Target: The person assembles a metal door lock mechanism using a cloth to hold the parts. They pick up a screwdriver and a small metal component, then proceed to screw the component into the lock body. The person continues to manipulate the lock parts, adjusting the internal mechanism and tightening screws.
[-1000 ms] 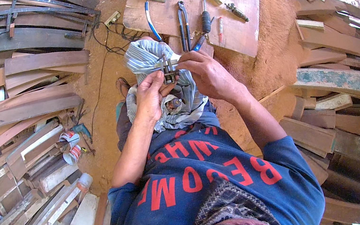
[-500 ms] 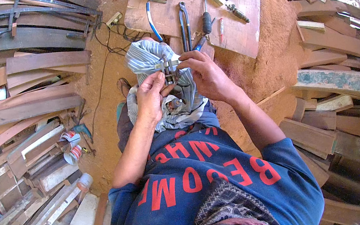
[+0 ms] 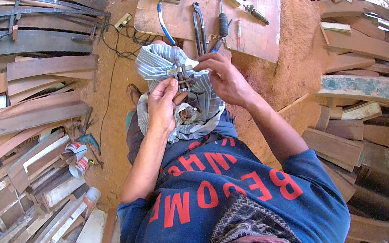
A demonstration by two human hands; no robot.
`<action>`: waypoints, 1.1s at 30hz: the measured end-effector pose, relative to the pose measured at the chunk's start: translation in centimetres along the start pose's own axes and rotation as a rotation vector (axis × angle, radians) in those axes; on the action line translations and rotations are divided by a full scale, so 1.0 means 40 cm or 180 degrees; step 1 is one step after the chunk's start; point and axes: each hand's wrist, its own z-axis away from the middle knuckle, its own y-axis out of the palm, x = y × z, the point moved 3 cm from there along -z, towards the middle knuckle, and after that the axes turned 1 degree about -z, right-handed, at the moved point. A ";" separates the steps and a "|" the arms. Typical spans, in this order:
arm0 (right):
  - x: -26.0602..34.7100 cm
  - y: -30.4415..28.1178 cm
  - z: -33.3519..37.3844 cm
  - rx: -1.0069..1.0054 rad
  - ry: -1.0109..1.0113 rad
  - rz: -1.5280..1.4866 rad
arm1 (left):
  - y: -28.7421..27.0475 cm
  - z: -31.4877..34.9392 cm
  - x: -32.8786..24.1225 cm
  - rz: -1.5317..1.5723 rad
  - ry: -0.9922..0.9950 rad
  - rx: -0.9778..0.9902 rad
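Sawdust-covered ground surrounds us, with stacked wooden planks [image 3: 42,112] on both sides and a flat wooden board [image 3: 259,16] ahead bearing pliers [image 3: 199,24], a screwdriver [image 3: 222,20] and other small tools. From the head view, we hold a small metal part [image 3: 181,74] above a striped cloth [image 3: 163,64] draped over our lap, just nearer to us than the board's near edge. The part looks dark and slim, with an upright pin and short cross pieces; its finer detail is too small to tell. Our left hand [image 3: 163,106] has its fingers curled closed around the part's lower end, thumb pressing from the side. Our right hand [image 3: 223,77] pinches the part's right side between thumb and fingertips [image 3: 201,63], the fingers nearly closed. A second small metal piece [image 3: 189,114] lies on the cloth just below the left hand.
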 end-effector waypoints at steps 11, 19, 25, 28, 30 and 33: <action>0.026 -0.004 0.005 0.0060 -0.0151 -0.0101 | 0.004 0.005 -0.007 0.0019 -0.0039 -0.0010; 0.003 -0.008 0.002 0.0175 0.0119 -0.0532 | 0.009 0.010 -0.010 0.0025 -0.0033 -0.0013; 0.022 0.001 0.006 0.0302 -0.0247 -0.0283 | 0.003 0.005 -0.007 0.0049 -0.0054 0.0053; 0.003 -0.001 -0.002 0.0049 0.0004 -0.0164 | 0.012 0.001 -0.010 0.0157 -0.0083 -0.0025; 0.003 0.006 0.001 -0.0027 0.0083 0.0176 | -0.003 -0.001 -0.001 0.0149 -0.0072 0.0025; 0.016 -0.003 0.005 0.0302 -0.0216 -0.0260 | -0.009 -0.003 0.001 0.0141 -0.0041 0.0017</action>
